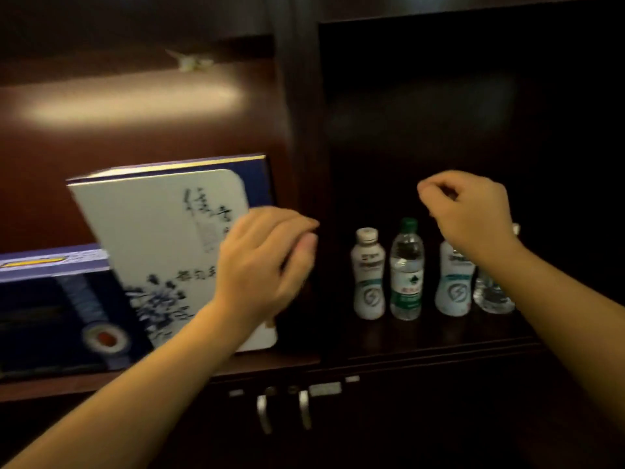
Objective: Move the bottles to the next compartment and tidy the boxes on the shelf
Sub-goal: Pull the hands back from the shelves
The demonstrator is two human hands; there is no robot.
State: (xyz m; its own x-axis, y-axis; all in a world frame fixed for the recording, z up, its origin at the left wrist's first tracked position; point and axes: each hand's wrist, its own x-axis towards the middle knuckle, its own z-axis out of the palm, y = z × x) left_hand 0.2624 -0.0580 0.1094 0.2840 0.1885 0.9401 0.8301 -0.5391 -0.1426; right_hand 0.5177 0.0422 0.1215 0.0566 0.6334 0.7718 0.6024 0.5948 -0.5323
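A dark wooden shelf (pixel 422 346) unit seen from head height, split by an upright divider (pixel 297 164) into a left and a right compartment.

In the left compartment a white box (pixel 152 238) with blue flower print and black brush writing stands on the shelf, tilted so its top leans left. Behind it stands a dark blue box (pixel 260 177), of which only the top edge and right side show. A second blue box (pixel 50 309) with a round red and white emblem lies flat near the shelf's left end, its right side touching or hidden by the white box.

The left hand (pixel 267 262) is in front of the white box's right edge, by the divider. Its fingers are curled; motion blur hides whether its grip is on the box.

In the right compartment four bottles stand upright in a row near the front edge: a white bottle (pixel 368 275), a clear bottle with a green cap (pixel 407 272), another white bottle (pixel 451 286) and a clear bottle (pixel 490 292) partly hidden by the right wrist.

The right hand (pixel 470 211) hovers above the row, fingers loosely curled, its grip empty.

Below the shelf, two metal door handles (pixel 284 411) hang side by side
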